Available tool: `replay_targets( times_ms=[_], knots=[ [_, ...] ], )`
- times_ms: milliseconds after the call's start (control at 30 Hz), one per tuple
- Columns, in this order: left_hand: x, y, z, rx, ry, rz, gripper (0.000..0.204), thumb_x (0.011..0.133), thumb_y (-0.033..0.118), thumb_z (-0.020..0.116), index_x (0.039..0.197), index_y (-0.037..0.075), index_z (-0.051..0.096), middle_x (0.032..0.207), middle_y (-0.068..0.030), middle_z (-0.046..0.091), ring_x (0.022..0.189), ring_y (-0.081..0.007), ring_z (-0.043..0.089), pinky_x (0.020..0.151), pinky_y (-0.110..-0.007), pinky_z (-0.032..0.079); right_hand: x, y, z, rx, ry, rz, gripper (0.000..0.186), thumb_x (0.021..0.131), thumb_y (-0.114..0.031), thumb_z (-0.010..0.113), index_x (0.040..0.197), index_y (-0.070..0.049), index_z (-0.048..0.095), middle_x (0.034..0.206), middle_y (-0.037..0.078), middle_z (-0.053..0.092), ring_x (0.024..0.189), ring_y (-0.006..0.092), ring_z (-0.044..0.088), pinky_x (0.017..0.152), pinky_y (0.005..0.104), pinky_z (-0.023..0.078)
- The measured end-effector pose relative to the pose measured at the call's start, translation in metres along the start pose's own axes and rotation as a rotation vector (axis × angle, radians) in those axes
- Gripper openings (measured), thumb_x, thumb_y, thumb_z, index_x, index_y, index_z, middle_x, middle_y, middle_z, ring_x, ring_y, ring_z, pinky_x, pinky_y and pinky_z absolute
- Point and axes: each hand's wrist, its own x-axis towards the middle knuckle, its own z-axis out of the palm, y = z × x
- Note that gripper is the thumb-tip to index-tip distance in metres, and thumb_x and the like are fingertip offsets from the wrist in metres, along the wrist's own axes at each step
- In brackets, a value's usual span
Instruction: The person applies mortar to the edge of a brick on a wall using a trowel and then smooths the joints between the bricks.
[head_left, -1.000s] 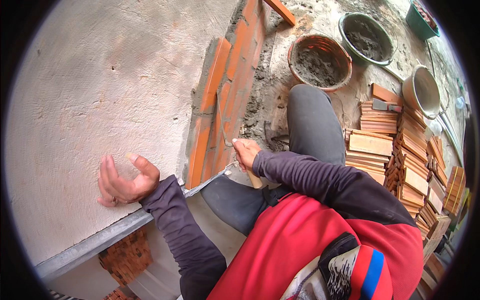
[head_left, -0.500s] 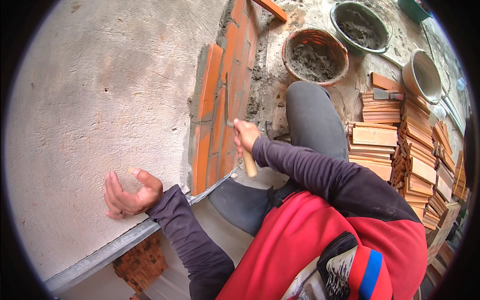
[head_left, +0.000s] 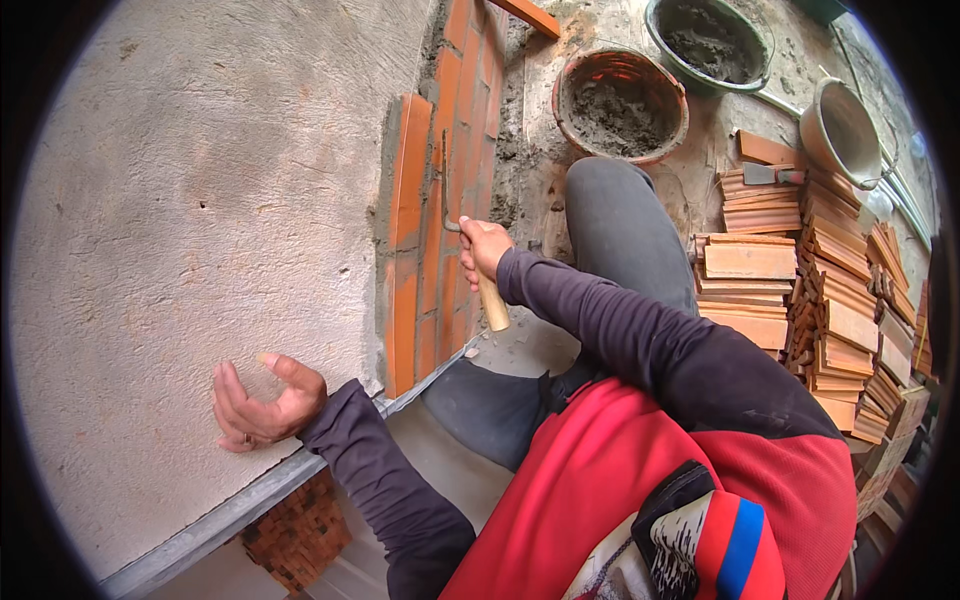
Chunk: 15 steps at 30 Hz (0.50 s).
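My right hand is closed round the wooden handle of a trowel. Its thin metal blade, seen nearly edge-on, lies along the face of the orange brick tiles set with grey mortar. Topmost on this tile facing is one long tile, with mortar along its left side. My left hand holds nothing; its fingers are loosely curled, thumb apart, beside the rough plastered surface. Whether the hand touches that surface I cannot tell.
Two buckets of mortar, one reddish and one green, stand beyond my knee. At right are stacked brick tiles, a scraper on them and a grey bucket. A metal edge strip borders the plaster.
The view has shifted a little. My right hand has moved slightly up and left with the trowel along the tiles. My left hand keeps nearly the same pose.
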Motion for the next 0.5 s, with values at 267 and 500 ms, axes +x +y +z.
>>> replay_targets(
  times_ms=[267, 500],
  knots=[
    [-0.002, -0.001, 0.0, 0.011, -0.005, -0.023, 0.038, 0.075, 0.038, 0.062, 0.102, 0.014, 0.069, 0.105, 0.0, 0.069, 0.105, -0.0201, 0.058, 0.112, -0.044, 0.012, -0.011, -0.006, 0.004, -0.087, -0.076, -0.056, 0.036, 0.098, -0.039, 0.039, 0.077, -0.01, 0.041, 0.054, 0.004, 0.043, 0.039, 0.0176, 0.043, 0.039, 0.0371, 0.041],
    [-0.002, -0.001, 0.001, -0.009, 0.004, -0.031, 0.039, 0.071, 0.038, 0.064, 0.103, 0.016, 0.07, 0.107, 0.0008, 0.069, 0.106, -0.0201, 0.06, 0.11, -0.05, 0.015, 0.007, -0.028, 0.003, -0.07, -0.027, -0.056, 0.037, 0.098, -0.039, 0.04, 0.076, -0.01, 0.041, 0.054, 0.004, 0.043, 0.039, 0.0174, 0.043, 0.039, 0.0366, 0.042]
  ],
)
